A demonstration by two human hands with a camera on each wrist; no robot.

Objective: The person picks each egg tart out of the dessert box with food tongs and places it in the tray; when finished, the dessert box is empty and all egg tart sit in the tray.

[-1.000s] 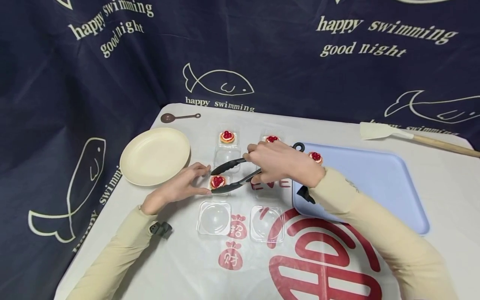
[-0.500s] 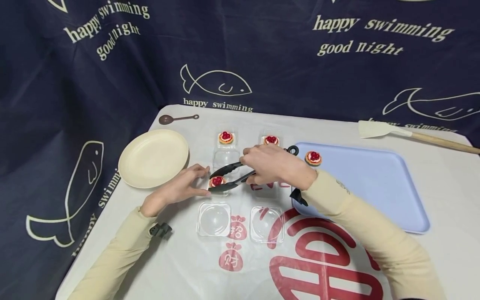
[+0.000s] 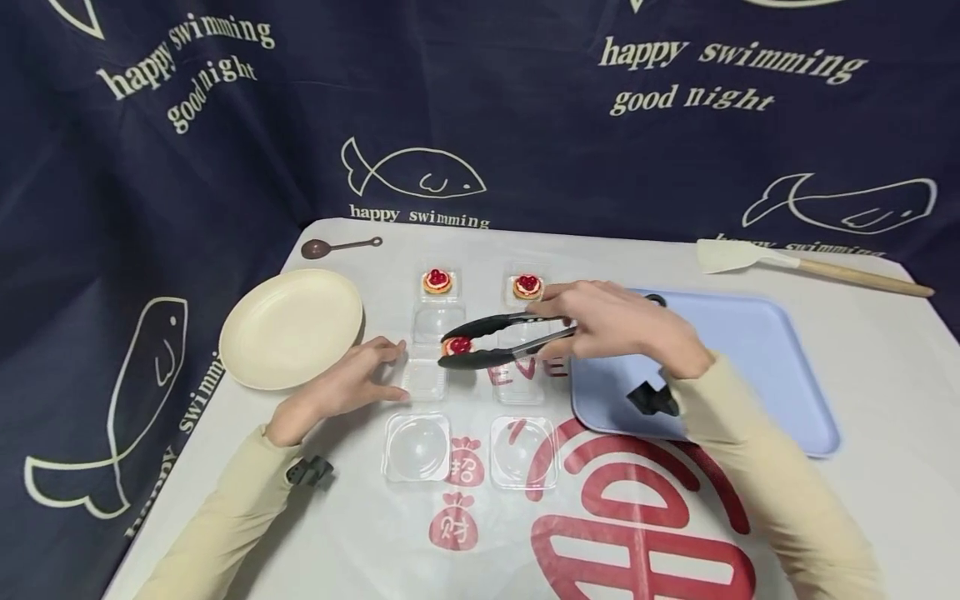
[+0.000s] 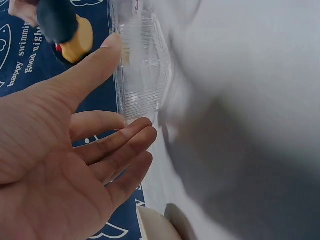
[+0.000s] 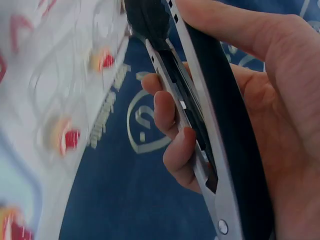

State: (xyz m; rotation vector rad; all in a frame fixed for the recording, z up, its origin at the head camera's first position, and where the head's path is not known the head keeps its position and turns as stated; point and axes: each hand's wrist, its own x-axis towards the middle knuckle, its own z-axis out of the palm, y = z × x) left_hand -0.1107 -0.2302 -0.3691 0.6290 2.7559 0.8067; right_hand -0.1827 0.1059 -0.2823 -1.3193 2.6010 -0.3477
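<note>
My right hand (image 3: pixel 577 325) grips black tongs (image 3: pixel 502 337), fingers curled round the handles (image 5: pixel 200 90). The tong tips pinch a small red-topped tart (image 3: pixel 457 344) just above and right of an empty clear plastic box (image 3: pixel 423 375). My left hand (image 3: pixel 390 368) rests flat on the table beside that box, with the thumb and straight fingers touching its edge (image 4: pixel 142 65). In the left wrist view the tart (image 4: pixel 77 42) hangs in the dark tong tip. Two more tarts (image 3: pixel 437 281) (image 3: pixel 527 286) sit in clear boxes behind.
A cream plate (image 3: pixel 291 327) lies at the left, with a brown spoon (image 3: pixel 337 246) behind it. A pale blue tray (image 3: pixel 750 358) is under my right forearm, and a spatula (image 3: pixel 810 267) lies beyond it. Two clear domed lids (image 3: pixel 417 446) (image 3: pixel 525 450) lie near the front.
The tongs closed on the tart, lifted it out of the clear box and carried it a little to the right. My left hand stayed at the box.
</note>
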